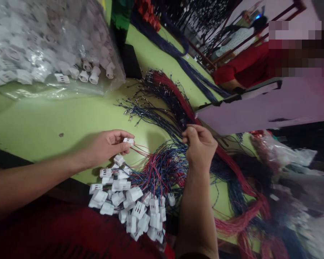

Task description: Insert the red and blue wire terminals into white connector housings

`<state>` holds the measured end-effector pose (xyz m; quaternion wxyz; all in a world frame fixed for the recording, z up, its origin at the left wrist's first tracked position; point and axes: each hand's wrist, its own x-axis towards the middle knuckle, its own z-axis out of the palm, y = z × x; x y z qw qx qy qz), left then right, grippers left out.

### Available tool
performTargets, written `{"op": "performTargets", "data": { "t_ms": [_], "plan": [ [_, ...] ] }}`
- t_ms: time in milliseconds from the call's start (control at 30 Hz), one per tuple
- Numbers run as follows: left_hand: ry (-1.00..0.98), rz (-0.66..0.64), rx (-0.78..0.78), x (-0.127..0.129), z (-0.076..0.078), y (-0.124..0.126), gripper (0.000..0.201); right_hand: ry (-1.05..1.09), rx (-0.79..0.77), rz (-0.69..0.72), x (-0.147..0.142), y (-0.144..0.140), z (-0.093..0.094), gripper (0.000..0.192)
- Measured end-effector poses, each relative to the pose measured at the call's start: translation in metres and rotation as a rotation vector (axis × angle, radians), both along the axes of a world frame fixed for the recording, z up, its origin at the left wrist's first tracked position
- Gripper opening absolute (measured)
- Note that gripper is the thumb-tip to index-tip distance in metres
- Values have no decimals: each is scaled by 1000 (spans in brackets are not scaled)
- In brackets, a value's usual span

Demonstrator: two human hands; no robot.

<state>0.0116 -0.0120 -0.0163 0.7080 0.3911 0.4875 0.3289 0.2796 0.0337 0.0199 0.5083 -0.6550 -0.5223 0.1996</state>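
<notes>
**A White Plug (pixel 128 140) Pinched Beside a Heap of Its Like**

Our left hand (pixel 101 149) grips a boxy, slotted plug of hard plastic between thumb and fingers, just beyond the pile of white plugs (pixel 121 185). Thin red and dark wires trail from it towards a twisted, springy tangle of wires (pixel 162 167). Our right hand (pixel 201 147) is curled closed over the wires; we cannot tell whether it grips one. Farther off, metal-tipped strands fan from a long bundle (pixel 182 95). All this covers a smooth lime-green tabletop (pixel 78 124), with a glossy clear bag (pixel 56 46) of white pieces at left. Across the room we see a person in red (pixel 248 68).
</notes>
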Motion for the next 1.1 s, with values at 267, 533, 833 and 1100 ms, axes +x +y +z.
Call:
{"op": "performTargets", "data": {
  "t_ms": [267, 533, 833, 1100],
  "plan": [
    [-12, 5, 31, 0, 3, 1, 25, -306, -188, 481, -70, -39, -4, 13],
    [2, -17, 36, -2, 4, 2, 25, 44, -300, 513, -79, -42, -7, 10],
    [-9, -9, 46, -2, -3, 1, 23, 204, -489, 592, -66, -33, -7, 12],
    [25, -30, 41, -3, 1, 2, 24, -190, -261, 633, -69, -35, -8, 11]
  ]
}}
